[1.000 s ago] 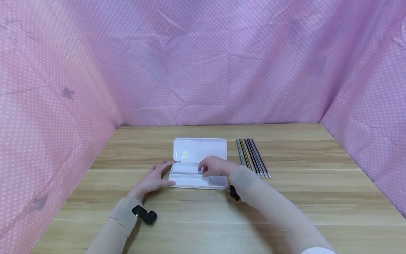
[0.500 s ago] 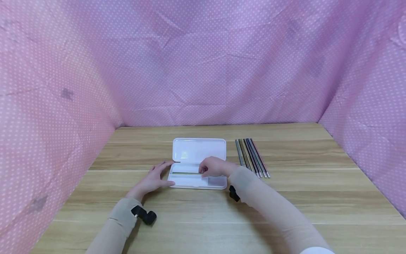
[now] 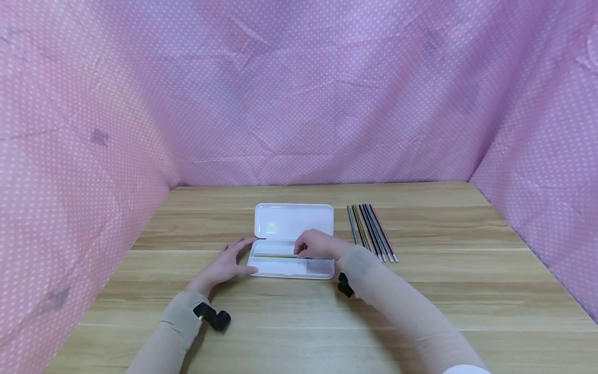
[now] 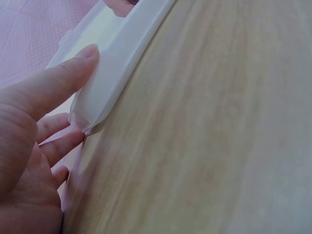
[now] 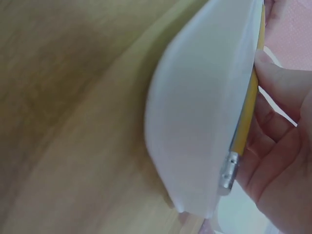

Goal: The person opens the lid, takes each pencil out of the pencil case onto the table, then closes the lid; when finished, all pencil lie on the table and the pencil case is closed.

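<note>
A white pencil case (image 3: 280,268) lies with its lid (image 3: 294,219) folded back. My left hand (image 3: 221,266) is at its left end, thumb on the front corner and forefinger near the hinge corner. In the left wrist view the thumb (image 4: 63,83) lies straight against the case wall, other fingers around the end. My right hand (image 3: 317,244) holds a yellow pencil (image 5: 247,117) between thumb and fingers, lengthwise over the back compartment. The pencil's silver ferrule and eraser end point right, at the case's right end. The right hand hides part of the compartment.
Several dark and coloured pencils (image 3: 372,232) lie side by side right of the case, partly behind the right wrist. The wooden table (image 3: 289,322) reaches back to a pink dotted cloth (image 3: 289,104). A small clear compartment (image 3: 320,266) occupies the case's front right.
The line in the back compartment has gone from thin grey to yellow as the right fingers shifted slightly right and drew closer together. The left hand and case have stayed about still.
</note>
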Demonstrator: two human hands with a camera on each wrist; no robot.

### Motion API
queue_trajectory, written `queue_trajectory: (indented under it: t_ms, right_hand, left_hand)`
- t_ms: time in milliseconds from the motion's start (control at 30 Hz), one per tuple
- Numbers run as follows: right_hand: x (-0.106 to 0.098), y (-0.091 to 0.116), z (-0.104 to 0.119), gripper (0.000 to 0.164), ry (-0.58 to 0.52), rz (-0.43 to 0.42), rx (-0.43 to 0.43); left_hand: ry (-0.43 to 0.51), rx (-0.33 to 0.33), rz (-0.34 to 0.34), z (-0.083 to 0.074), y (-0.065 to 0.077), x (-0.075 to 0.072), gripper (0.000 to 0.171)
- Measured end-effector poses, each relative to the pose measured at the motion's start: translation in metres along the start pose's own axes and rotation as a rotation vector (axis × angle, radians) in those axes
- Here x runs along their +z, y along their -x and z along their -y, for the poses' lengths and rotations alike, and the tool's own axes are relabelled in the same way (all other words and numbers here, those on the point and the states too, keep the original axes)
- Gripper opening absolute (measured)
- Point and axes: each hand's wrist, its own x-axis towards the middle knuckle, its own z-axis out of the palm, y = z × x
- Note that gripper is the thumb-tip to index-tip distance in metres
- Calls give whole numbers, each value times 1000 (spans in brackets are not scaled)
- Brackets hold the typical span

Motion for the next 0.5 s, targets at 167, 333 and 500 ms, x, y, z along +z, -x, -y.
queue_trajectory:
  t_ms: [167, 333, 500]
  right_hand:
    - [1, -2, -3, 7, -27, -5, 14]
    - [1, -2, -5, 7, -56, -6, 22]
    - [0, -1, -6, 7, -66, -31, 21]
  left_hand:
    - [9, -15, 11, -1, 0, 0, 82]
    - [25, -26, 14, -1, 1, 1, 83]
    - [28, -26, 13, -1, 1, 0, 83]
